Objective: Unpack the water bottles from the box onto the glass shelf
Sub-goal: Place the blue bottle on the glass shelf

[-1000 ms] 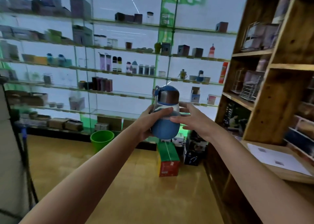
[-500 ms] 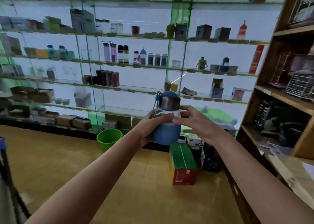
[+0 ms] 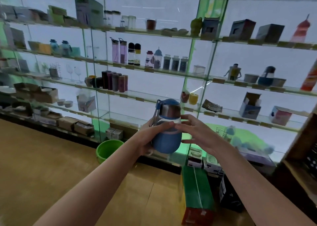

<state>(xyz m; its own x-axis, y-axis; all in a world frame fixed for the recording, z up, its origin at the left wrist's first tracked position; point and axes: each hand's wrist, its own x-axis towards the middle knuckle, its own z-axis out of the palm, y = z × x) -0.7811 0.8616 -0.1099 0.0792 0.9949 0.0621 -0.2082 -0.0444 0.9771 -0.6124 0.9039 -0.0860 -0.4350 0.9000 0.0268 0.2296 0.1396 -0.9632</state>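
Evidently left hand (image 3: 147,138) grips bottle (image 3: 167,128).

You hold a water bottle (image 3: 167,128) with a matt blue sleeve, a clear middle and a shiny metal band under its blue plastic cap; before you the glass shelf (image 3: 223,114) gleams smooth, the green bucket (image 3: 107,150) looks like glossy plastic, and the wooden floor (image 3: 42,165) has a soft sheen

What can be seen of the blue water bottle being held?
The blue water bottle is squat and rounded, with a blue lower sleeve, a clear band above it, a shiny metallic collar and a blue lid with a strap loop. It is upright, in mid-air before the glass shelves. The left hand grips it; the right hand touches it with straight fingers.
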